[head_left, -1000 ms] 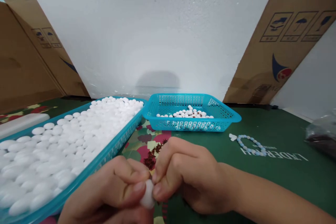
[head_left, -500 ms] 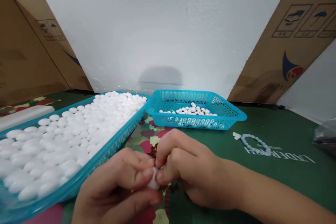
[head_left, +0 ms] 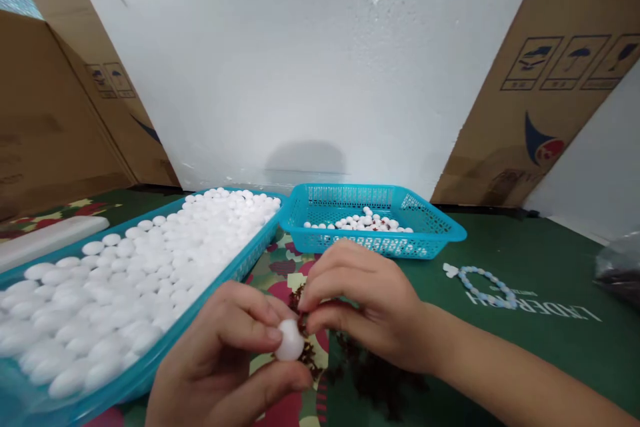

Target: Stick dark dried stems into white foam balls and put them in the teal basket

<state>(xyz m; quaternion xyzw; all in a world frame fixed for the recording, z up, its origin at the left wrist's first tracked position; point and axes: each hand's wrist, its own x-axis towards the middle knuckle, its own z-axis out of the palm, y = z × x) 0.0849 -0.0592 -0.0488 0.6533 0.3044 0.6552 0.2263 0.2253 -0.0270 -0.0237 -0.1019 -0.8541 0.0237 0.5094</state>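
At the far left a white bar (head_left: pixel 50 240) lies on the table. Next to it sits our big tray (head_left: pixel 210 280), full of white balls (head_left: pixel 125 273); its blue rim runs close by our left wrist. Our left hand (head_left: pixel 225 367) is closed on one white ball (head_left: pixel 290 340), pinched between thumb and fingers, low in the middle of the view and just above the mat (head_left: pixel 525 267). Our right hand (head_left: pixel 365 307) meets it from the other side, with its fingertips pinched shut on a small dark red bit (head_left: pixel 301 325) right at the ball. We think we are sticking that bit onto the ball, and the next move calls for a gentle, straight push while the left hand keeps the ball from turning. More red bits (head_left: pixel 310 353) lie in a loose heap on the mat under our hands. Behind them stands the small basket (head_left: pixel 440 230), with only a few balls in it and lots of room left. To the right a string of pale beads (head_left: pixel 485 283) lies well apart, and the green mat there gives open room. A dark bag (head_left: pixel 620 267) waits at the far right edge. A white board (head_left: pixel 325 67) and boxes (head_left: pixel 560 80) close off the back.
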